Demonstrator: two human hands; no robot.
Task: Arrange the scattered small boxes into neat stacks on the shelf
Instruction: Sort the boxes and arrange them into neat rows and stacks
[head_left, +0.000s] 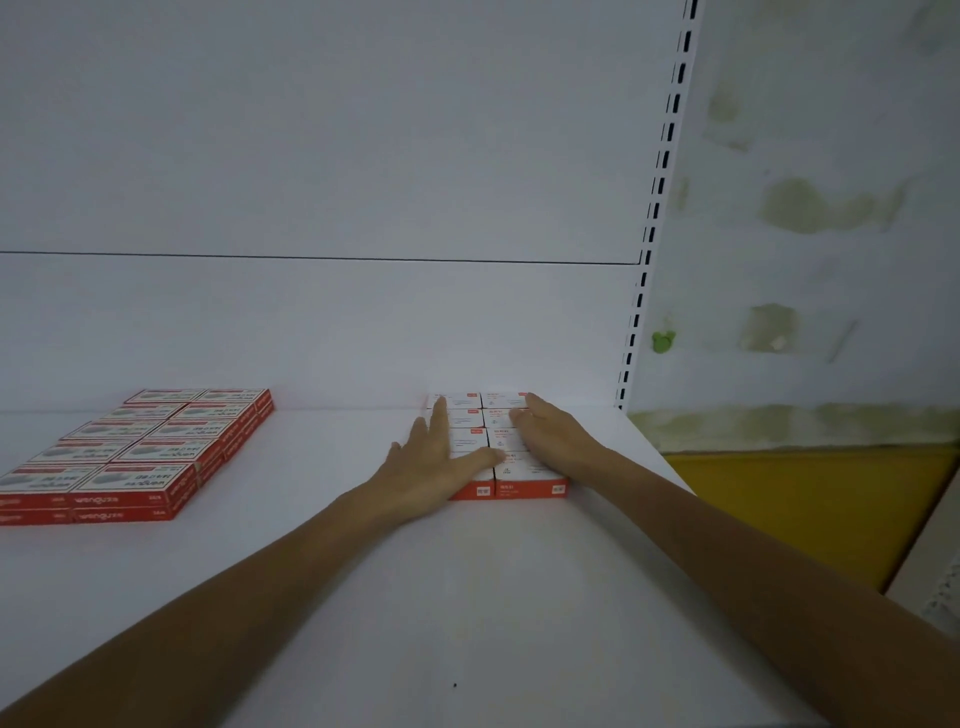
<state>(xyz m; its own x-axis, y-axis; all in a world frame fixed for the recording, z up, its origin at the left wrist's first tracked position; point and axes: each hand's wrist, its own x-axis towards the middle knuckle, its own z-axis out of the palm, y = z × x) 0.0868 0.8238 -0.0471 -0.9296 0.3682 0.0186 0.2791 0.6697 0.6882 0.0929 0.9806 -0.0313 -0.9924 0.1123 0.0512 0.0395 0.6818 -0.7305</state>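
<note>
- Hands lay flat, fingers spread: our left hand (436, 457) and right hand (550, 434) pressed on the small white-and-red cardboard boxes (511, 475) near the white shelf's (467, 597) right edge.
- We judged them light, stiff and slippery; squeezing the block's outer sides seemed best.
- The red-sided box block (140, 457) sat squared by the left edge.

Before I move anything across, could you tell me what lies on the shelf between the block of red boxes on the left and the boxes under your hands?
Nothing: in the head view the white shelf is bare between the red boxes and the white-topped boxes.
</note>
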